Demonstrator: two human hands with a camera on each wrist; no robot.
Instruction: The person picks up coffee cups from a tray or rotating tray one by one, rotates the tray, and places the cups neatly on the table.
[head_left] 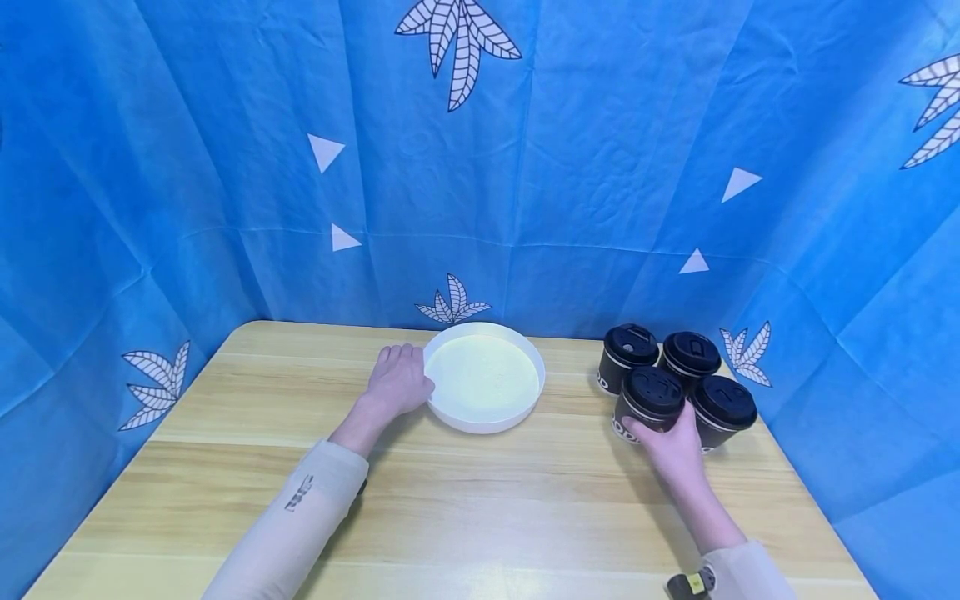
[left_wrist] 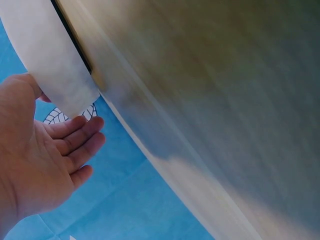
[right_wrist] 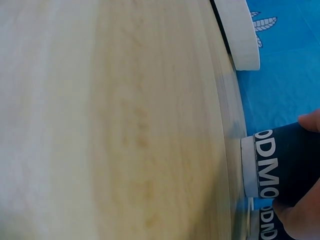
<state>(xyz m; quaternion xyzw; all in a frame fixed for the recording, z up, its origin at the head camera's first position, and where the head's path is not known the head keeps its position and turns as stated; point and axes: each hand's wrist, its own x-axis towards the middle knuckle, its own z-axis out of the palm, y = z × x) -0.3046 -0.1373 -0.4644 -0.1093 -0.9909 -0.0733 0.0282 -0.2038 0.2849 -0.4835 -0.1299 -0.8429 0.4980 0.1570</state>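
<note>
A round white tray (head_left: 483, 379) sits near the back middle of the wooden table. My left hand (head_left: 397, 379) pinches its left rim; in the left wrist view the thumb goes behind the tray wall (left_wrist: 55, 60) while the fingers (left_wrist: 82, 145) lie along the outer side. To the right, several dark paper cups with black lids stand close together. My right hand (head_left: 677, 446) grips the front one, a lidded paper cup (head_left: 651, 398) with white lettering (right_wrist: 267, 162), thumb and fingers on opposite sides. Whether its base touches the table, I cannot tell.
Around the gripped cup stand a back left cup (head_left: 628, 354), a back right cup (head_left: 690, 354) and a right cup (head_left: 722, 408), very near one another. A blue patterned curtain (head_left: 525, 167) hangs behind and beside the table (head_left: 480, 508).
</note>
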